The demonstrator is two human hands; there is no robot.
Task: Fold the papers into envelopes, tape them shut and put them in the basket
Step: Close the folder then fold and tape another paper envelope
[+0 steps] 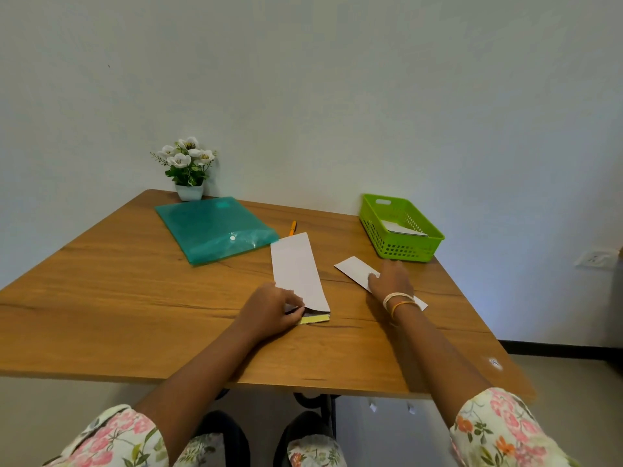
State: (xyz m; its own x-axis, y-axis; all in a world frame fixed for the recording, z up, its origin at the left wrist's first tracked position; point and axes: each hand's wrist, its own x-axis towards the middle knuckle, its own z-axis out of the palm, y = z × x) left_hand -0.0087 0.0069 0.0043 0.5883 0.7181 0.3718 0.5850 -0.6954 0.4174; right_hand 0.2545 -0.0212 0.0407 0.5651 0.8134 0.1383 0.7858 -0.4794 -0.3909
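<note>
A long folded white paper (296,269) lies in the middle of the wooden table (118,298), its near end raised over a small yellow pad (315,319). My left hand (271,311) pinches that near end of the paper with curled fingers. To the right lies a smaller folded white envelope (354,267). My right hand (391,279) rests flat on its near part. The green basket (401,252) stands at the back right with a white envelope (403,229) inside.
A teal plastic folder (212,227) lies at the back left, in front of a small pot of white flowers (188,166). An orange pen (292,227) lies beyond the long paper. The wall runs behind the table.
</note>
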